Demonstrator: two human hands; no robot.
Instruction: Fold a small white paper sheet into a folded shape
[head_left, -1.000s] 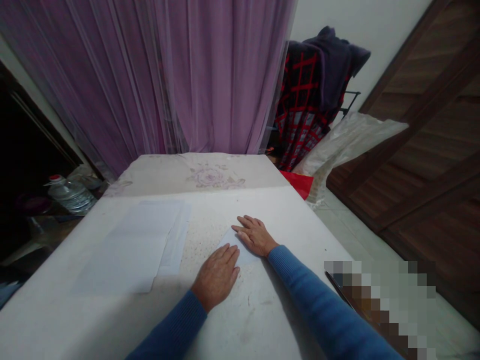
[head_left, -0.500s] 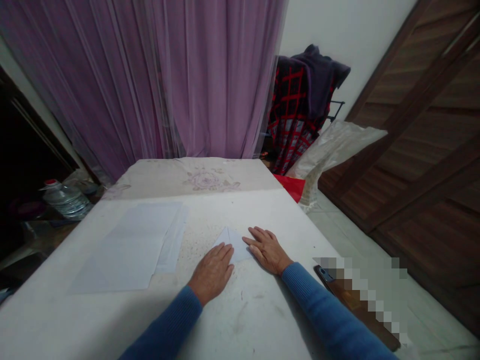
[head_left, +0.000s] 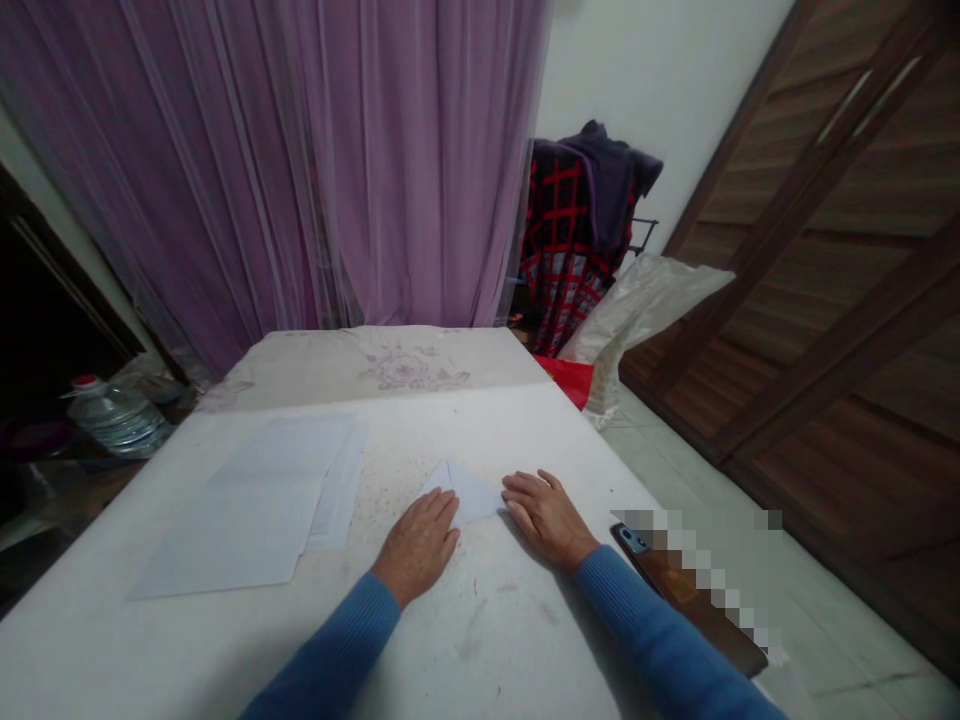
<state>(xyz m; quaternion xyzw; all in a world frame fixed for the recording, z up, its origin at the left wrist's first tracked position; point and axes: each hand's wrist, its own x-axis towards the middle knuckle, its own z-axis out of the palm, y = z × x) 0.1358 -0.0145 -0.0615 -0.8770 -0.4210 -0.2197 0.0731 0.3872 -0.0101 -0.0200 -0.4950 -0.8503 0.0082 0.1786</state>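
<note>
A small piece of folded white paper (head_left: 472, 492) lies on the table, with a pointed top and a crease running down from it. My left hand (head_left: 418, 545) rests flat over its left part, fingers stretched out and covering that side. At the paper's right corner is my right hand (head_left: 546, 518), fingers extended and lowered to the tabletop, touching or nearly touching the edge. What lies beneath the fingers of both hands is hidden.
Several white sheets (head_left: 232, 510) lie overlapping on the left of the white table (head_left: 480, 650). A dark phone (head_left: 686, 595) sits at the right edge. Beyond the left edge stands a large water bottle (head_left: 120, 415); a pale plastic bag (head_left: 637, 310) stands at the right rear.
My right hand has slid right, from over the paper's right part to its corner, uncovering more of the sheet. My left hand stays on the paper. The view has shifted slightly.
</note>
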